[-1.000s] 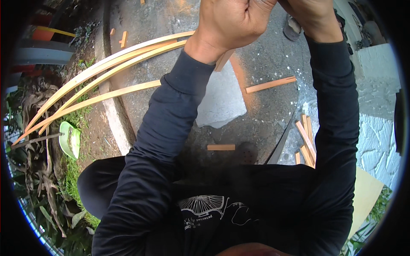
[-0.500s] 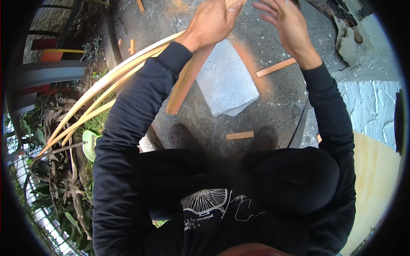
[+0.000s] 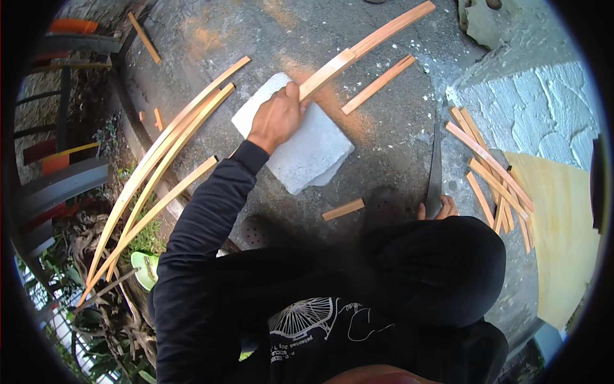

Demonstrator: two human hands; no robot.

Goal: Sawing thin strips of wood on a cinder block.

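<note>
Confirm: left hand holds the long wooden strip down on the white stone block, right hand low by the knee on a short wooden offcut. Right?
Not quite. The right hand is on the dark blade, not an offcut. The rest holds in the head view: the left hand holds the long wooden strip on the white stone block.

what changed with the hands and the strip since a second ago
Both hands were raised together at the top. Now the left hand has come down and presses the long wooden strip on the white block; the right hand dropped to a long dark blade by the knee. Block and scattered strips stayed.
</note>
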